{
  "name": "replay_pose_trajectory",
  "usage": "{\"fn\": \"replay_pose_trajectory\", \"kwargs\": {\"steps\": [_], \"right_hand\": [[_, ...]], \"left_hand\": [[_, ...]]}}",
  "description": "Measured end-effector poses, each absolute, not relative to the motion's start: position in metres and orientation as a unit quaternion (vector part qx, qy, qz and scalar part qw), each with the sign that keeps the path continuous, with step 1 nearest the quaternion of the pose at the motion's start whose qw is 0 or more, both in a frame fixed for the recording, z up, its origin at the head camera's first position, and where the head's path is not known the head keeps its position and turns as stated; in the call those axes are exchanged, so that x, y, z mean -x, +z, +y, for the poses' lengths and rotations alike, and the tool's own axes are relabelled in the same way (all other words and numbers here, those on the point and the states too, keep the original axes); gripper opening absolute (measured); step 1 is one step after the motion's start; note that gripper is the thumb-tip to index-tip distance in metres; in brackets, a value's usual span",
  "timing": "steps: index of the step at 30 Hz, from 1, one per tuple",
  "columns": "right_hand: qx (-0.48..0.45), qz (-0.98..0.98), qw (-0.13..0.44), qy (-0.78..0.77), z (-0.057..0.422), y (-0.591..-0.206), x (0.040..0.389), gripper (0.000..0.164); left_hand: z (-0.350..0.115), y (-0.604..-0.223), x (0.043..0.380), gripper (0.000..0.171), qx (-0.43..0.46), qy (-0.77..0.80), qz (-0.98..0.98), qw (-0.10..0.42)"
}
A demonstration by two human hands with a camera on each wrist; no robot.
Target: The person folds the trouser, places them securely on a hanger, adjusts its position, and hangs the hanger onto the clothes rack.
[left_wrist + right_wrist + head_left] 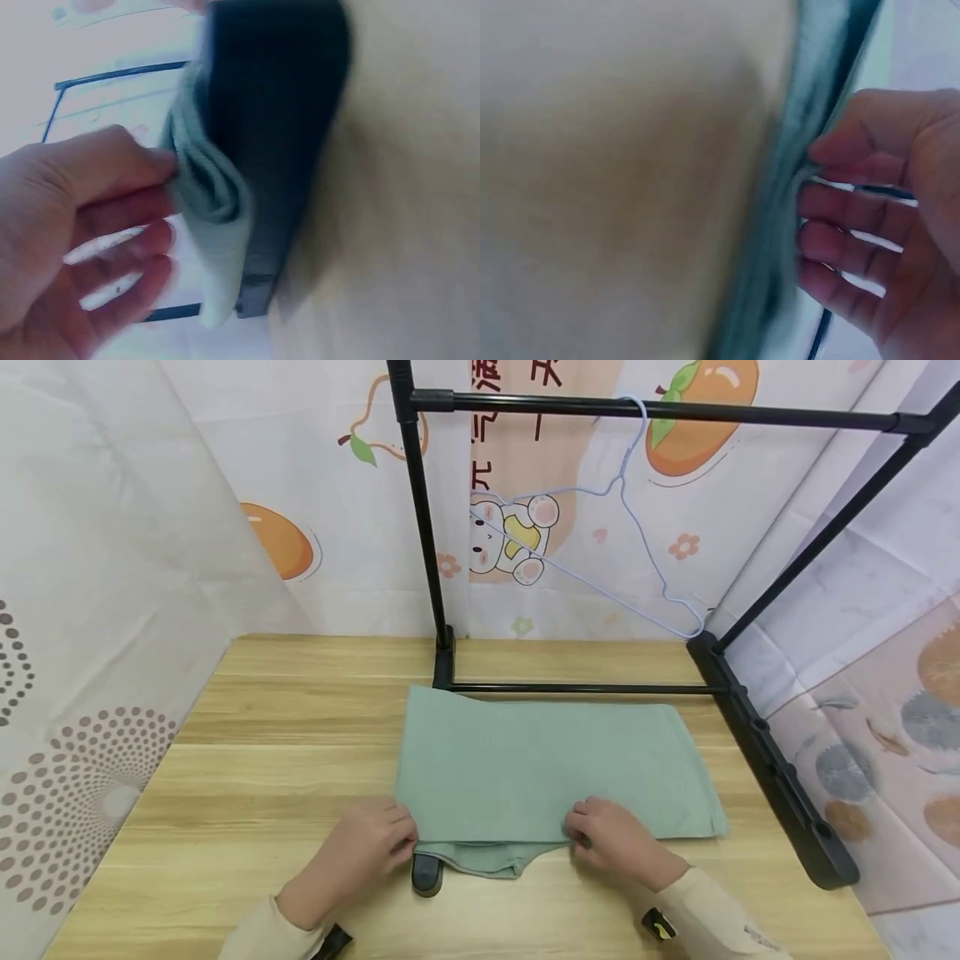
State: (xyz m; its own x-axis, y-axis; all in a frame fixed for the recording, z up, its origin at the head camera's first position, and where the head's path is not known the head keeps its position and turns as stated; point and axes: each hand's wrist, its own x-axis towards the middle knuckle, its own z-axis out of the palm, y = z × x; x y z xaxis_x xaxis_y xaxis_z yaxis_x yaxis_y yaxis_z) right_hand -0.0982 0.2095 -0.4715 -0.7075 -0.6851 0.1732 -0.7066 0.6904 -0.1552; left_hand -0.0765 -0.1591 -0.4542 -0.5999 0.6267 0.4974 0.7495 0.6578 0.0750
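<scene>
A pair of green pants lies folded lengthwise on the table, with the crotch part sticking out at the near edge. My left hand pinches the near left corner between thumb and fingers; in the left wrist view the folded layers of the pants show beside the fingertips. Farther right, my right hand pinches the near edge about midway along. The right wrist view has the thumb and forefinger of that hand on the cloth edge.
A black garment rack stands over the table, its left foot partly under the pants and its right foot beside them. A light blue wire hanger hangs from the crossbar. Wood-grain tabletop extends to the left.
</scene>
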Motion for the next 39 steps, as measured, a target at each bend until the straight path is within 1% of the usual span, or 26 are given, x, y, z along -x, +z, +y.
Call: {"fn": "replay_pose_trajectory", "kwargs": {"steps": [2,4,7,11,13,16,20,23,28,31,32,34,37,39], "right_hand": [[-0.374,-0.922,0.034,0.095,0.208,-0.475,0.097,0.028],[-0.365,-0.925,0.033,0.095,0.207,-0.479,0.096,0.03],[-0.358,-0.927,0.045,0.1,0.207,-0.481,0.096,0.033],[-0.367,-0.922,0.072,0.099,0.208,-0.482,0.096,0.031],[-0.372,-0.92,0.078,0.097,0.208,-0.481,0.096,0.029],[-0.376,-0.918,0.082,0.094,0.208,-0.48,0.096,0.026],[-0.379,-0.916,0.089,0.093,0.206,-0.48,0.096,0.026],[-0.379,-0.915,0.094,0.098,0.205,-0.482,0.096,0.027],[-0.37,-0.915,0.085,0.14,0.213,-0.476,0.098,0.023],[-0.391,-0.908,0.078,0.128,0.215,-0.472,0.1,0.022],[-0.399,-0.907,0.071,0.114,0.214,-0.472,0.101,0.022],[-0.412,-0.905,0.044,0.093,0.214,-0.473,0.101,0.022],[-0.389,-0.915,-0.038,0.102,0.215,-0.47,0.101,0.023],[-0.355,-0.919,-0.098,0.145,0.216,-0.464,0.106,0.021]], "left_hand": [[-0.159,-0.456,0.075,0.025,0.392,-0.137,-0.891,0.185],[-0.16,-0.458,0.073,0.026,0.383,-0.146,-0.899,0.156],[-0.163,-0.461,0.071,0.025,0.357,-0.157,-0.91,0.139],[-0.168,-0.463,0.07,0.027,0.332,-0.143,-0.923,0.133],[-0.169,-0.465,0.07,0.029,0.327,-0.136,-0.925,0.139],[-0.168,-0.467,0.07,0.029,0.327,-0.137,-0.921,0.164],[-0.164,-0.471,0.07,0.028,0.323,-0.15,-0.911,0.207],[-0.162,-0.475,0.071,0.026,0.319,-0.157,-0.906,0.229],[-0.163,-0.472,0.071,0.024,0.317,-0.176,-0.9,0.242],[-0.167,-0.47,0.071,0.024,0.329,-0.184,-0.894,0.241],[-0.168,-0.47,0.071,0.024,0.335,-0.185,-0.894,0.234],[-0.171,-0.47,0.069,0.023,0.344,-0.184,-0.9,0.195],[-0.174,-0.468,0.066,0.02,0.341,-0.207,-0.91,0.115],[-0.176,-0.466,0.067,0.017,0.332,-0.237,-0.91,0.075]]}}
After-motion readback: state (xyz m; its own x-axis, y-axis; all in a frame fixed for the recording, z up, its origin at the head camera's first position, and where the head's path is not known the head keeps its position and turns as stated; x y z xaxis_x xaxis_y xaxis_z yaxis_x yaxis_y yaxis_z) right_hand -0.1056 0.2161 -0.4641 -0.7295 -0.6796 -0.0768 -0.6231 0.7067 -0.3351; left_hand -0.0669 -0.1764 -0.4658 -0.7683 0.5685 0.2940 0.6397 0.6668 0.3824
